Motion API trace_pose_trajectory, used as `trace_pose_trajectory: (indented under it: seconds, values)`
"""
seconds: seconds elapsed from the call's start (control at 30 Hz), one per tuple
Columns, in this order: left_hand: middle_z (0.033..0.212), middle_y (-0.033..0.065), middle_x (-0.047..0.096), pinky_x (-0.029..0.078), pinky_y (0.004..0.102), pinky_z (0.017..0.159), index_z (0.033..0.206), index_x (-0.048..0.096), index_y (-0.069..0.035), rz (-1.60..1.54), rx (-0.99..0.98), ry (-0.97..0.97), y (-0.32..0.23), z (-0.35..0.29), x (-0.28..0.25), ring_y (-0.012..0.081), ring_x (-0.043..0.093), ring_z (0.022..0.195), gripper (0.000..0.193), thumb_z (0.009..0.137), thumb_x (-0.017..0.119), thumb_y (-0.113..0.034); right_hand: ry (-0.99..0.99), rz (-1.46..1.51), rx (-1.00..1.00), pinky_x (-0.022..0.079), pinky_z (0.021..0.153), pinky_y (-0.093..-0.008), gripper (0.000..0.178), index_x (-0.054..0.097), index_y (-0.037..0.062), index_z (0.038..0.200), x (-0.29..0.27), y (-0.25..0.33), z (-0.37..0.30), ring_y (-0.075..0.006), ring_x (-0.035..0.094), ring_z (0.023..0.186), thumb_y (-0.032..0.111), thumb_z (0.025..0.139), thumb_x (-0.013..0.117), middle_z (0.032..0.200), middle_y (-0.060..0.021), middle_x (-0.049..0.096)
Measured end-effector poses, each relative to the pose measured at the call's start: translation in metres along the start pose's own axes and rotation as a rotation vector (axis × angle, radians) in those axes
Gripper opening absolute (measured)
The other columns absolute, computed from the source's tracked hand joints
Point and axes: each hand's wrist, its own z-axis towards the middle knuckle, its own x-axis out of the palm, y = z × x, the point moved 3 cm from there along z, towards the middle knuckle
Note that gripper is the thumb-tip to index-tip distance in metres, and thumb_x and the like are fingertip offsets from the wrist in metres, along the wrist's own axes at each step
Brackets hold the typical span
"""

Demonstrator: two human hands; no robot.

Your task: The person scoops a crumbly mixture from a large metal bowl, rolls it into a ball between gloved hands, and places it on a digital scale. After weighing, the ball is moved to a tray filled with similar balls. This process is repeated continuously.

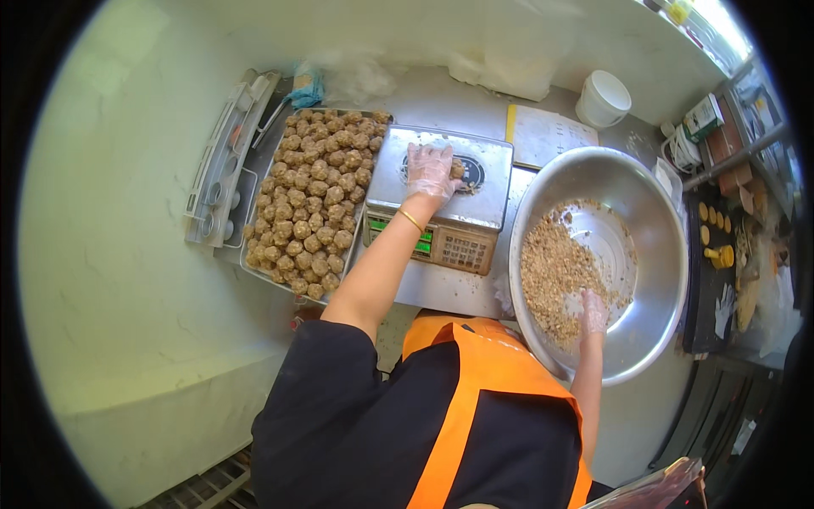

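My left hand (431, 172), in a clear plastic glove, is over the steel plate of a weighing scale (390, 182) with its fingers stretched out. Just right of its thumb sits a brown nutty ball (458, 168). My right hand (593, 312), gloved too, reaches into a large steel basin (666, 314) and touches a crumbly nut mixture (551, 263); its fingertips are partly hidden, so their grip does not show. Left of the scale, a tray (256, 273) bears many similar brown balls (314, 195), packed close together.
A white bucket (604, 97) and a flat board with a yellow edge (551, 137) stand behind the basin. At the far left is a rack with cups (222, 170), and a blue cloth (307, 86) lies behind the tray. Shelving with a dark tray (699, 305) runs along the right.
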Motion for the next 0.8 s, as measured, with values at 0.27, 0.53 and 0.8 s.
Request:
trace_pose_trajectory:
  seconds: [0.27, 0.53, 0.8]
  values:
    - [0.128, 0.0142, 0.062, 0.047, 0.0403, 0.105, 0.134, 0.063, -0.010, -0.329, -0.075, -0.055, 0.056, -0.010, 0.031, 0.0311, 0.057, 0.119, 0.059, 0.080, 0.083, -0.023, 0.015, -0.554, 0.004, 0.046, 0.102, -0.0429, 0.053, 0.058, 0.0060, 0.136, -0.024, -0.005, 0.031, -0.0328, 0.056, 0.122, 0.043, 0.098, 0.061, 0.133, -0.0165, 0.061]
    - [0.112, 0.0195, 0.065, 0.054, 0.0440, 0.095, 0.125, 0.066, -0.006, -0.352, -0.282, -0.370, 0.159, -0.003, -0.008, 0.0346, 0.064, 0.103, 0.039, 0.086, 0.072, -0.008, -0.244, -0.625, 0.133, 0.032, 0.120, -0.0465, 0.070, 0.045, 0.0070, 0.153, -0.026, -0.038, 0.026, -0.0422, 0.032, 0.149, 0.043, 0.096, 0.066, 0.160, -0.0266, 0.035]
    - [0.133, 0.0228, 0.062, 0.052, 0.0427, 0.104, 0.131, 0.062, -0.004, 0.059, -0.564, 0.214, 0.248, 0.016, 0.022, 0.0358, 0.060, 0.126, 0.046, 0.092, 0.071, -0.028, 0.100, -0.802, 0.034, 0.020, 0.126, -0.0458, 0.081, 0.031, 0.0026, 0.159, 0.011, -0.064, 0.027, -0.0408, 0.021, 0.155, 0.055, 0.100, 0.052, 0.166, -0.0263, 0.023]
